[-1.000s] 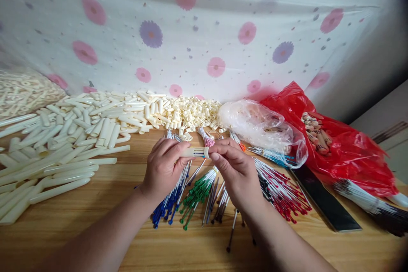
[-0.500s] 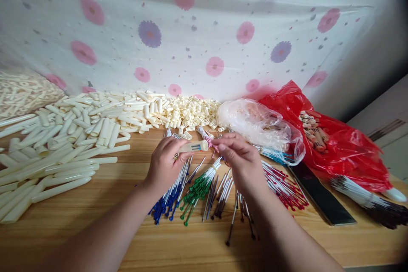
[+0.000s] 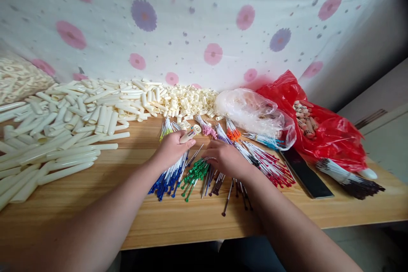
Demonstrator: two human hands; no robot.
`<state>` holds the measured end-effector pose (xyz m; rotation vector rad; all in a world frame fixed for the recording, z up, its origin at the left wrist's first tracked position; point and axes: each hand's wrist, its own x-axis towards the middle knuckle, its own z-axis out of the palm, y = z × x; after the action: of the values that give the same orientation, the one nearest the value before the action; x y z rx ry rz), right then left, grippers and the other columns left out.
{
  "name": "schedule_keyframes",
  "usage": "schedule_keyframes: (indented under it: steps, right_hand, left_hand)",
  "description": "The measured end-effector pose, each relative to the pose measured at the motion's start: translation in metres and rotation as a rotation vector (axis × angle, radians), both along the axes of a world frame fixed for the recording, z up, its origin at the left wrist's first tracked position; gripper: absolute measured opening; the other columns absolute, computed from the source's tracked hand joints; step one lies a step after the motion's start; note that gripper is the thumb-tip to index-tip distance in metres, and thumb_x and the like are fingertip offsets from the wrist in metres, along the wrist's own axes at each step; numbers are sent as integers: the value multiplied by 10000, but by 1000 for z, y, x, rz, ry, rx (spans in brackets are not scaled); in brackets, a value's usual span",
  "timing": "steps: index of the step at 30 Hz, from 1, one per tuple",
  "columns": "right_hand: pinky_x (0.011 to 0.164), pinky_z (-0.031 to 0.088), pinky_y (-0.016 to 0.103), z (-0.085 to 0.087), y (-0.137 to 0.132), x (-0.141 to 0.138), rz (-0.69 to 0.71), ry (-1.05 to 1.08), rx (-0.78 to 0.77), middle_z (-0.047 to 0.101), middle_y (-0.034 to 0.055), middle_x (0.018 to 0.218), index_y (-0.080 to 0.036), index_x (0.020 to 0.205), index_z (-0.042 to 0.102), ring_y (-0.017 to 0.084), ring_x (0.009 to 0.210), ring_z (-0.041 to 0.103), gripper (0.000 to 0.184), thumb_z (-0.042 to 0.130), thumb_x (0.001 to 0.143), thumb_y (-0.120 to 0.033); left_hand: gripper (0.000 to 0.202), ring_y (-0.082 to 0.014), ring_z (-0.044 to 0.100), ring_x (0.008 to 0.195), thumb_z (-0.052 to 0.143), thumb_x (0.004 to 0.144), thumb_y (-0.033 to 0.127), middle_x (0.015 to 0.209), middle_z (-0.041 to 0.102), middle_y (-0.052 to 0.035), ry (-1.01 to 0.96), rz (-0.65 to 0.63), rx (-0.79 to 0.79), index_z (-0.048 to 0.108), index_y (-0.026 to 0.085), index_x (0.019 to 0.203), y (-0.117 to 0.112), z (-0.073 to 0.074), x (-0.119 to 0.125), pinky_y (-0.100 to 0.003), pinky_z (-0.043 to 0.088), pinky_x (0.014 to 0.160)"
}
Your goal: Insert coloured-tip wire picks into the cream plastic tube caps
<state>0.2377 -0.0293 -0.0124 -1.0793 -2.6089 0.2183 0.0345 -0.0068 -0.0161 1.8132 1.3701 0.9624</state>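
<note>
My left hand (image 3: 172, 149) is closed round a cream pen barrel (image 3: 190, 133) whose open end points up and to the right. My right hand (image 3: 225, 157) rests low on the wooden table (image 3: 105, 204), fingers curled down onto the loose pen refills between the green-tipped bundle (image 3: 195, 174) and the dark-tipped ones (image 3: 223, 182); what its fingers pinch is hidden. Blue-tipped refills (image 3: 170, 178) lie under my left hand. Red-tipped refills (image 3: 270, 165) fan out to the right.
Cream barrels (image 3: 63, 136) cover the table's left side, with small cream ribbed parts (image 3: 191, 104) at the back. A clear bag (image 3: 255, 117), a red bag (image 3: 325, 131), a black strip (image 3: 302, 174) and a dark-tipped bundle (image 3: 350, 180) sit right. A flowered sheet (image 3: 204, 29) hangs behind.
My right hand left the barrel's end and dropped onto the refills on the table. My left hand lowered slightly with the barrel. The view tilted down, showing the table's front edge.
</note>
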Motion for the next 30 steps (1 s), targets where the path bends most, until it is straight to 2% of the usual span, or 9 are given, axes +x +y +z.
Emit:
schedule_keyframes:
  steps: [5,10,13,18,22,28,30]
  right_hand:
    - [738,427,260,-1,2,-6,-9,-107,-11,600,57,910,-181,896,644,166,865,552,138,552,822,-109]
    - [742,435,273,-3,1,-6,-4,-156,-16,600,69,954,-175,901,596,181,883,554,118,529,827,-114]
    - [741,440,281,-5,2,-6,16,-157,8,610,76,955,-173,919,591,195,892,561,124,521,832,-119]
    - [704,446,245,-11,5,-1,5,25,-29,612,47,908,-176,843,609,161,820,584,120,564,788,-80]
    - [724,453,223,-14,8,4,63,211,-100,615,37,888,-172,775,645,136,819,594,115,594,786,-68]
    - [770,460,249,-10,7,4,85,276,-85,614,51,965,-192,850,654,146,881,594,184,533,826,-56]
    - [744,463,244,-10,5,2,79,313,-74,601,52,978,-189,854,632,140,856,590,174,519,832,-58]
  left_hand:
    - [237,-151,532,500,586,736,408,562,580,22,14,-51,-122,597,172,747,1,-7,2,-238,369,489]
    - [158,-143,523,483,598,705,339,540,568,25,62,-116,-165,615,182,691,-3,-9,9,-232,367,475]
    - [130,-144,526,470,607,689,309,537,568,27,37,-123,-203,629,185,722,-4,-14,12,-233,364,458]
    - [113,-144,532,467,612,685,298,531,561,31,-10,-172,-269,606,186,699,-6,-17,15,-235,378,453]
    - [104,-140,527,471,606,692,288,509,551,36,-34,-207,-292,588,190,663,-9,-14,17,-234,382,459]
    - [94,-131,532,463,636,657,241,527,557,40,-130,-190,-410,596,185,721,-9,-18,19,-234,410,449]
    - [129,-130,534,459,660,645,247,519,559,43,-139,-191,-439,592,182,733,-10,-19,22,-232,411,444]
